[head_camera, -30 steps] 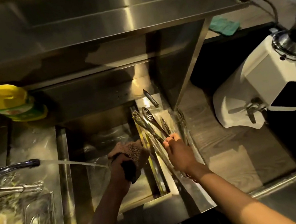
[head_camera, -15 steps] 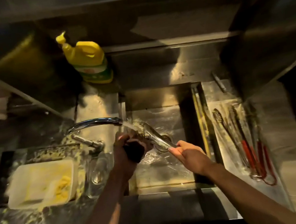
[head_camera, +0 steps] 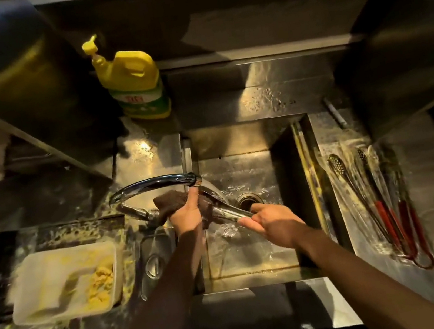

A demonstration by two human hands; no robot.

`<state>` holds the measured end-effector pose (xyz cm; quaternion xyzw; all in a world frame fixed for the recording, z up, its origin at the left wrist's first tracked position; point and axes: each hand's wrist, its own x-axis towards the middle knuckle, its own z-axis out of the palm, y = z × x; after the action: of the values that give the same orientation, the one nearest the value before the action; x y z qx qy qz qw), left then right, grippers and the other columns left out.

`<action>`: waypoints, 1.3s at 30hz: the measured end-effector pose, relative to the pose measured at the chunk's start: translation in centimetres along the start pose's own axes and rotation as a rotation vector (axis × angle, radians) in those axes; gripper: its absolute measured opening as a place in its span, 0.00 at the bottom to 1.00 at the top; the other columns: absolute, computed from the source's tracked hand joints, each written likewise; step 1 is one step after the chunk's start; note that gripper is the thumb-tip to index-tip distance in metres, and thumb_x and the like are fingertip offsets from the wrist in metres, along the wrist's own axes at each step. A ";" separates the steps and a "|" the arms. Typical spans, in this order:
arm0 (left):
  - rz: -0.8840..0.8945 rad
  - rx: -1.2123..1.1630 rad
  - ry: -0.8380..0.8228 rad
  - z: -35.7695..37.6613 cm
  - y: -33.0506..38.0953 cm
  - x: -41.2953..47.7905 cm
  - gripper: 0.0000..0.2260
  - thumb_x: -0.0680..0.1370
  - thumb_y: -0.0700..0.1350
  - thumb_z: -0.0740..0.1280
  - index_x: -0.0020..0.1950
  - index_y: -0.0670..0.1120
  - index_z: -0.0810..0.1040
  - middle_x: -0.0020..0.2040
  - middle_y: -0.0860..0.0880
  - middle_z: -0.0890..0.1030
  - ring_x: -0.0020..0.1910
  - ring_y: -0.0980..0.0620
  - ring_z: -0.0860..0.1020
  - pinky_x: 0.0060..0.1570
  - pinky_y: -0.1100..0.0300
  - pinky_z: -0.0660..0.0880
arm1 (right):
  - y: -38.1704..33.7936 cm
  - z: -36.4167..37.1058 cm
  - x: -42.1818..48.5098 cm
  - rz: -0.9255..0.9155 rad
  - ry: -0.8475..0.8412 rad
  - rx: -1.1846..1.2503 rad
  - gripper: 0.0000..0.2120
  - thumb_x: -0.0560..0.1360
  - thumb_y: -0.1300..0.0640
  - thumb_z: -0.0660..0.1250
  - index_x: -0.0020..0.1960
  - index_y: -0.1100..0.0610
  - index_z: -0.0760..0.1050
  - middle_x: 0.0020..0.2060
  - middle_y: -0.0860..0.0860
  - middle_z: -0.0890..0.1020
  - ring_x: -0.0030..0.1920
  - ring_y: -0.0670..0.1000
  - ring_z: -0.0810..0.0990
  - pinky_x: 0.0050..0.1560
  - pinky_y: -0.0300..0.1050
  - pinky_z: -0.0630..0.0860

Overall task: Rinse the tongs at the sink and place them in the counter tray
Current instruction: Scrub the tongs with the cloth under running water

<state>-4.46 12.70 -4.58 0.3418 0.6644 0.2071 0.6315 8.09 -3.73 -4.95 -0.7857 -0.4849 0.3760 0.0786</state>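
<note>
Now over sink point(head_camera: 256, 274): right hand point(head_camera: 272, 225) grips tongs point(head_camera: 227, 210) under faucet point(head_camera: 153, 184) stream; left hand point(head_camera: 187, 214) clutches brown scrub cloth point(head_camera: 171, 200) against them.

Sink point(head_camera: 234, 138) — bare steel, wet and reflective. Faucet point(head_camera: 153, 183): chromed metal, mirror-glossy. Tongs point(head_camera: 229, 211): smooth polished metal. Scouring cloth point(head_camera: 171, 200): dark brown, coarse matt weave. Detergent bottle point(head_camera: 131, 78): glossy yellow plastic. Container point(head_camera: 55, 264) — white plastic, matt finish. Tray tongs point(head_camera: 383, 210): thin metal with red-coated handles.

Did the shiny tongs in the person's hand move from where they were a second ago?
Yes. The tongs went left, off the counter tray and over the sink, under the faucet.
</note>
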 end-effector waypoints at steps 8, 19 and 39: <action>0.006 0.098 -0.187 0.8 0.0 0.5 0.16 0.74 0.53 0.73 0.52 0.42 0.81 0.46 0.47 0.84 0.48 0.46 0.83 0.54 0.53 0.78 | 0.2 -0.2 -0.2 0.048 0.080 0.051 0.29 0.81 0.36 0.51 0.40 0.52 0.82 0.42 0.47 0.74 0.40 0.47 0.74 0.44 0.44 0.69; -0.172 -0.170 -0.125 3.3 -2.4 -2.4 0.40 0.54 0.59 0.82 0.61 0.41 0.78 0.54 0.42 0.84 0.48 0.44 0.84 0.48 0.44 0.82 | -1.2 2.0 0.9 0.097 0.152 0.367 0.26 0.83 0.40 0.55 0.32 0.53 0.73 0.36 0.48 0.72 0.35 0.46 0.72 0.42 0.46 0.65; 0.093 0.022 -0.088 1.5 0.6 0.5 0.23 0.69 0.52 0.78 0.59 0.42 0.80 0.56 0.45 0.84 0.55 0.46 0.82 0.64 0.48 0.75 | 1.1 -3.0 0.4 -0.031 0.068 -0.112 0.39 0.74 0.26 0.46 0.39 0.56 0.81 0.47 0.49 0.79 0.40 0.48 0.77 0.44 0.45 0.72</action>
<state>-2.90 13.23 -4.64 0.3881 0.6216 0.2139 0.6459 10.94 -3.30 -3.60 -0.7936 -0.5144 0.3200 0.0567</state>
